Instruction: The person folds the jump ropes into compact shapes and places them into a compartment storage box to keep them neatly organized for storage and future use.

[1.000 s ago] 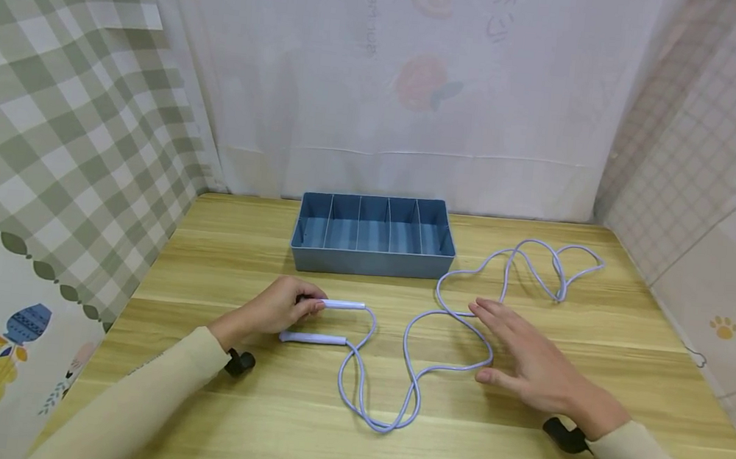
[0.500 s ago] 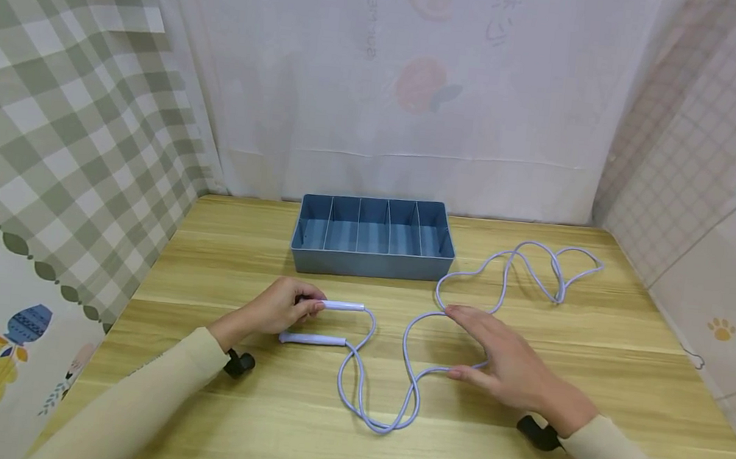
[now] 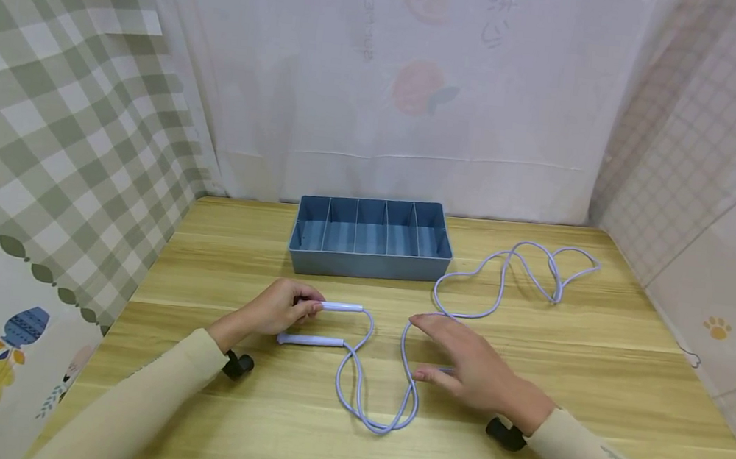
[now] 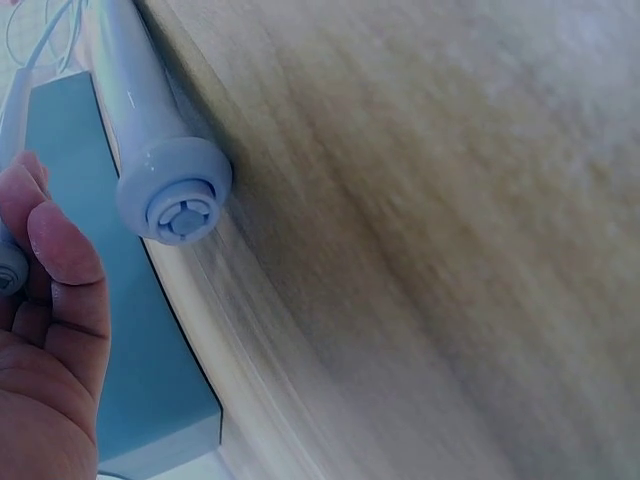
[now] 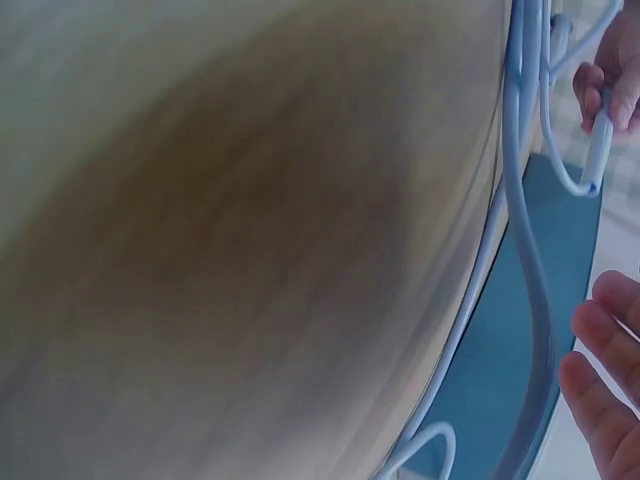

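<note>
A blue five-compartment box (image 3: 369,265) stands on a wood-grain tabletop (image 3: 293,451) in a cloth-lined booth, seen through my head feed. The surface is pale yellow-brown, its darker streaks running parallel to the box's long side; on my wrist feeds the same grain blurs into broad brown bands. Behind the box hangs a wrinkled white cloth (image 3: 320,107) with a faded red fruit print (image 3: 418,86) and lettering too faint for me to read. Left of the box, a green-and-white checked cloth (image 3: 56,81) gives way to a leaf border (image 3: 10,245) and a printed blue pot (image 3: 26,327); to its right, a grid-patterned cloth (image 3: 689,142) drops to orange paw prints (image 3: 718,327).

On the near side of the box I see a lilac rope (image 3: 379,429), its loops trailing round to the box's right. The left hand (image 3: 277,306) pinches one handle (image 3: 342,307) just before the box's left half, while the second handle (image 3: 311,340) lies loose, farther from the box. The right hand (image 3: 471,361), nearer than the box's right corner, is spread wide over the rope, thumb apart from fingers; whether its fingertips touch it, I cannot tell.
</note>
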`<control>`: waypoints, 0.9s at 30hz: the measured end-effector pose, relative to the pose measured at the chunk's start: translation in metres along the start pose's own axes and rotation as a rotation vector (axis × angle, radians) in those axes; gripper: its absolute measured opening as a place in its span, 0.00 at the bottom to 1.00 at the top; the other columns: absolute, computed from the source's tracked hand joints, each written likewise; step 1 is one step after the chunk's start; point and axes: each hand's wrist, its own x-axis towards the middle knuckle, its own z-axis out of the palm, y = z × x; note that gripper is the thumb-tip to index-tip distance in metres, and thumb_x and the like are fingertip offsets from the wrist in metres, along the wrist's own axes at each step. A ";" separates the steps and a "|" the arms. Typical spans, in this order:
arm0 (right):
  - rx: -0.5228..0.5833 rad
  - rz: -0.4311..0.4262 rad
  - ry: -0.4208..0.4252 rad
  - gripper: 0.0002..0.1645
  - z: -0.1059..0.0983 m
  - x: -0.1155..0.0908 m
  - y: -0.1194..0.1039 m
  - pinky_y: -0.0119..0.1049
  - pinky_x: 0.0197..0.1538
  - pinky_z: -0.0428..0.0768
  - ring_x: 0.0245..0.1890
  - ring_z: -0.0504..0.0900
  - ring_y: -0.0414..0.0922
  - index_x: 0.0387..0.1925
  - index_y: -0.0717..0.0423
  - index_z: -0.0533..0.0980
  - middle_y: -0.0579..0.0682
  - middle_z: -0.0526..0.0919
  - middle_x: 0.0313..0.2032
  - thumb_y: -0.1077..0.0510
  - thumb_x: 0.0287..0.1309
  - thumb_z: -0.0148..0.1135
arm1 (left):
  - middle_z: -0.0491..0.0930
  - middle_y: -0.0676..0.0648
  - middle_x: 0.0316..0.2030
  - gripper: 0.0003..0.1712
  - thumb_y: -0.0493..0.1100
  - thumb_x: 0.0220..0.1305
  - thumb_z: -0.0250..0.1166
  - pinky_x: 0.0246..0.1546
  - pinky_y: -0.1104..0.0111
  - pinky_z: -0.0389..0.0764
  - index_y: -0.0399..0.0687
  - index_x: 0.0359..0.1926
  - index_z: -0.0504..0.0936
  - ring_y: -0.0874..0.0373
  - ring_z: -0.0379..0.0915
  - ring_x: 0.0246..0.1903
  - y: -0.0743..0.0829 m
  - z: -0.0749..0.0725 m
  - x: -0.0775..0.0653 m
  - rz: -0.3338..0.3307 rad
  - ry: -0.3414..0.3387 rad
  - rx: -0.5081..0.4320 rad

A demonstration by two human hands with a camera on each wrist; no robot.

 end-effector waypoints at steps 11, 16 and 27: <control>0.010 -0.003 0.027 0.42 0.011 0.014 -0.012 0.48 0.66 0.74 0.65 0.76 0.47 0.72 0.53 0.68 0.49 0.76 0.66 0.38 0.65 0.68 | 0.82 0.42 0.30 0.10 0.36 0.76 0.60 0.26 0.70 0.75 0.38 0.48 0.86 0.59 0.72 0.25 -0.001 0.002 0.003 -0.021 -0.013 -0.014; 0.035 0.011 0.040 0.40 0.012 0.021 -0.015 0.48 0.65 0.75 0.65 0.76 0.47 0.71 0.52 0.70 0.47 0.77 0.66 0.38 0.65 0.68 | 0.81 0.42 0.29 0.10 0.36 0.76 0.60 0.26 0.70 0.75 0.38 0.47 0.86 0.59 0.72 0.25 0.000 0.001 0.003 -0.013 -0.016 -0.006; 0.089 -0.036 0.071 0.36 0.019 0.042 -0.025 0.44 0.63 0.77 0.61 0.79 0.45 0.66 0.55 0.74 0.47 0.81 0.61 0.41 0.63 0.71 | 0.80 0.43 0.28 0.10 0.37 0.76 0.60 0.25 0.70 0.74 0.39 0.47 0.86 0.59 0.70 0.24 -0.002 0.000 0.003 0.002 -0.012 -0.002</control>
